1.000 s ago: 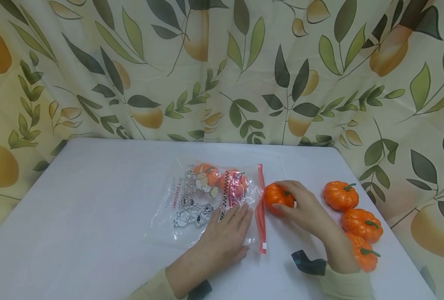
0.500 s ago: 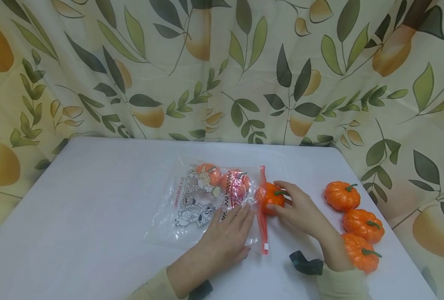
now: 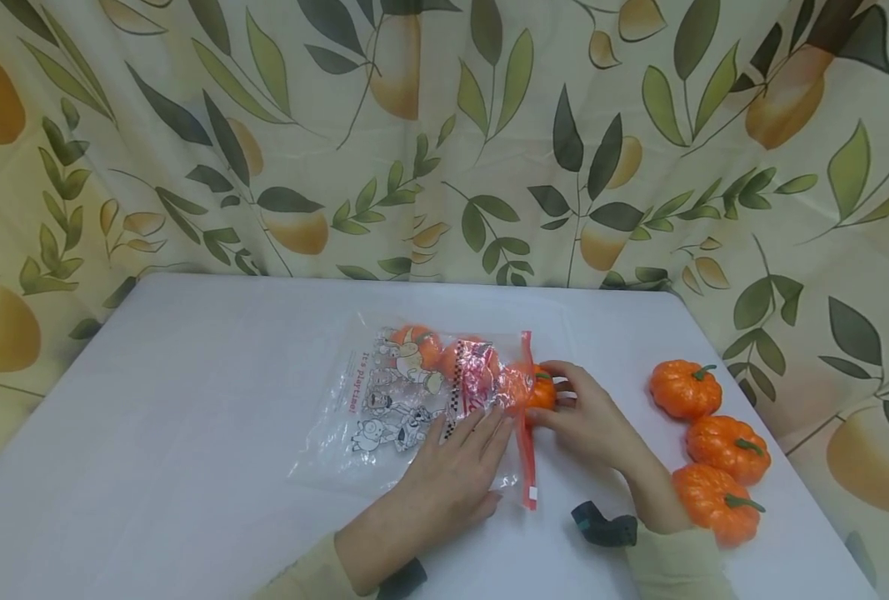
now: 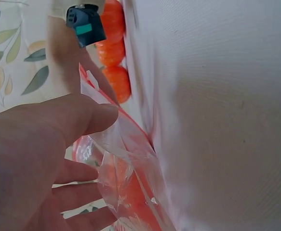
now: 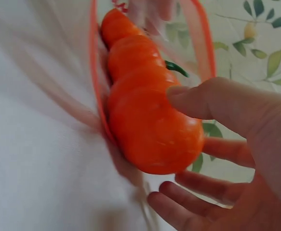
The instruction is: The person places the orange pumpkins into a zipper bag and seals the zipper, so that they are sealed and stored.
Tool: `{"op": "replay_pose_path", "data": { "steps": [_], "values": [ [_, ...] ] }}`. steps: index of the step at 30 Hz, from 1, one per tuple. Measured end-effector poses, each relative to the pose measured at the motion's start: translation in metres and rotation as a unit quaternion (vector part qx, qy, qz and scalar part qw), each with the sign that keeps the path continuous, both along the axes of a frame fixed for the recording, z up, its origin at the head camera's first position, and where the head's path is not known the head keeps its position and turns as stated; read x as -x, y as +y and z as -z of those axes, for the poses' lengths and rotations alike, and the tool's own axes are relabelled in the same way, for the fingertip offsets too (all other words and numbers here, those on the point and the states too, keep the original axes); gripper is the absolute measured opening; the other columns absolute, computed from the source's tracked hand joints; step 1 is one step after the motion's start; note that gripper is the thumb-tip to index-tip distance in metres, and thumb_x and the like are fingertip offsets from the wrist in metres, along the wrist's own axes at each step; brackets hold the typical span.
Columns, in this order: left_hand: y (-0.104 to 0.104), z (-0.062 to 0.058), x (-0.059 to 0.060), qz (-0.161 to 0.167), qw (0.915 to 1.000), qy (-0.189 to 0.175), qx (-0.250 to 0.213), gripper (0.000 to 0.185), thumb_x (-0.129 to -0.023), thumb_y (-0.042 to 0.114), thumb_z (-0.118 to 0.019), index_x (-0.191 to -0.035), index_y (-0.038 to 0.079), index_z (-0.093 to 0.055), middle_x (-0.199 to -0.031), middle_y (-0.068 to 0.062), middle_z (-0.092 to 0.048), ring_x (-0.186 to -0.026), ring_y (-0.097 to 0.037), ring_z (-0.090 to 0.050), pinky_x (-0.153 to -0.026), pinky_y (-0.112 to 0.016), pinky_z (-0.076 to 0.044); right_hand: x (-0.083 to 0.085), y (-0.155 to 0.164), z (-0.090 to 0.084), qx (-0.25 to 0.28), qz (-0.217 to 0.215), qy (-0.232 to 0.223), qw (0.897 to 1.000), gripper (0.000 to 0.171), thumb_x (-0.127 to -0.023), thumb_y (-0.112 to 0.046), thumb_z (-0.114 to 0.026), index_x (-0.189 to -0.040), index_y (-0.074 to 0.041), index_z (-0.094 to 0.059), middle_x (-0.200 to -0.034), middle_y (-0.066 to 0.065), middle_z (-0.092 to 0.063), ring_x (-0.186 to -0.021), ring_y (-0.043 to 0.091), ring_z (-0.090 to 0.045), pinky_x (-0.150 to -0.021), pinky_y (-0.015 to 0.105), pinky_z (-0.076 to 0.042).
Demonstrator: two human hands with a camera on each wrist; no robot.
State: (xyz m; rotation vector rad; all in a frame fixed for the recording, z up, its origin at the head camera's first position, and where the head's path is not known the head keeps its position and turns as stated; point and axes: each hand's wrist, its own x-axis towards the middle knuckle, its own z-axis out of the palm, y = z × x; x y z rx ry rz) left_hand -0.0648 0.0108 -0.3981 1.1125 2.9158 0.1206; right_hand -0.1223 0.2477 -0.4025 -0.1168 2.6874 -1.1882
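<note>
In the centre of the head view, a clear zip bag [image 3: 422,400] with cartoon print is lying flat on the white table [image 3: 189,433], its red zip strip [image 3: 525,433] turned to the right side. The bag is pressed down by the left hand [image 3: 451,475], whose fingers are kept straight and flat on the plastic near the mouth; nothing is gripped by it, and it seems to be placed so that the bag does not slide while it is being filled. A small orange pumpkin [image 3: 540,390] is held by the right hand [image 3: 586,417] just at the mouth, about half inside, with the thumb and the curled fingers around its rear side, as is shown closely in the right wrist view [image 5: 152,130]. Two other pumpkins [image 3: 444,354] are seen inside the bag, toward its upper edge. At the right edge of the frame three more pumpkins [image 3: 717,446] are standing in a row on the table, well apart from the bag but near the right forearm. Behind the table a curtain [image 3: 444,133] with leaves and fruit is hanging.
</note>
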Motion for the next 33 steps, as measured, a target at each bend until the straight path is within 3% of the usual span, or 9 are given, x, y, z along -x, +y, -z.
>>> {"op": "replay_pose_path", "data": {
  "steps": [6,12,16,21,28,33],
  "values": [
    [0.0,0.001,0.0,-0.002,1.0,-0.001,0.002,0.086,-0.091,0.052,-0.065,-0.158,0.017,-0.025,-0.165,0.0,-0.027,-0.149,-0.023,-0.033,-0.115,-0.059,-0.034,-0.002,0.008,-0.003,0.017,-0.015,-0.016,1.0,0.071,-0.09,-0.026,-0.073,-0.149,-0.012,-0.037,-0.15,0.02,-0.042,-0.128,0.043,-0.053,-0.096,0.049,-0.055],
    [0.0,0.001,0.001,0.001,1.0,0.006,0.0,0.087,-0.091,0.05,-0.066,-0.159,0.017,-0.023,-0.164,0.0,-0.028,-0.15,-0.022,-0.031,-0.115,-0.058,-0.034,0.001,-0.004,0.002,0.036,0.014,-0.016,0.999,0.069,-0.089,-0.029,-0.074,-0.143,-0.01,-0.038,-0.146,0.019,-0.046,-0.127,0.041,-0.055,-0.097,0.048,-0.054],
    [-0.001,0.002,0.001,0.003,0.9999,0.011,-0.002,0.087,-0.09,0.049,-0.067,-0.158,0.017,-0.024,-0.164,-0.001,-0.029,-0.15,-0.022,-0.031,-0.115,-0.058,-0.034,0.002,-0.009,0.008,0.074,0.028,-0.03,0.996,0.071,-0.088,-0.029,-0.075,-0.142,-0.011,-0.034,-0.149,0.019,-0.043,-0.133,0.041,-0.05,-0.102,0.049,-0.05],
    [-0.002,0.002,0.001,0.007,0.9998,0.017,-0.007,0.087,-0.09,0.049,-0.068,-0.158,0.017,-0.025,-0.164,-0.001,-0.029,-0.15,-0.023,-0.031,-0.114,-0.059,-0.035,0.002,-0.008,0.013,0.139,0.011,-0.043,0.989,0.067,-0.091,-0.018,-0.071,-0.145,-0.011,-0.031,-0.154,0.018,-0.038,-0.141,0.039,-0.043,-0.107,0.046,-0.044],
    [-0.002,0.002,0.002,0.01,0.9994,0.031,-0.009,0.087,-0.089,0.049,-0.068,-0.158,0.018,-0.026,-0.163,0.0,-0.031,-0.149,-0.023,-0.033,-0.113,-0.058,-0.037,0.002,-0.014,0.02,0.142,0.017,0.01,0.99,0.064,-0.094,-0.018,-0.068,-0.148,-0.009,-0.035,-0.154,0.018,-0.039,-0.141,0.039,-0.043,-0.103,0.038,-0.045],
    [-0.003,0.001,0.003,0.01,0.9996,0.024,-0.012,0.087,-0.089,0.048,-0.069,-0.158,0.017,-0.025,-0.163,-0.001,-0.031,-0.149,-0.023,-0.033,-0.113,-0.058,-0.037,0.002,-0.018,0.023,0.137,0.06,0.026,0.988,0.045,-0.094,-0.017,-0.068,-0.128,-0.002,-0.043,-0.138,0.017,-0.05,-0.133,0.035,-0.052,-0.1,0.03,-0.051]
  ]
}}
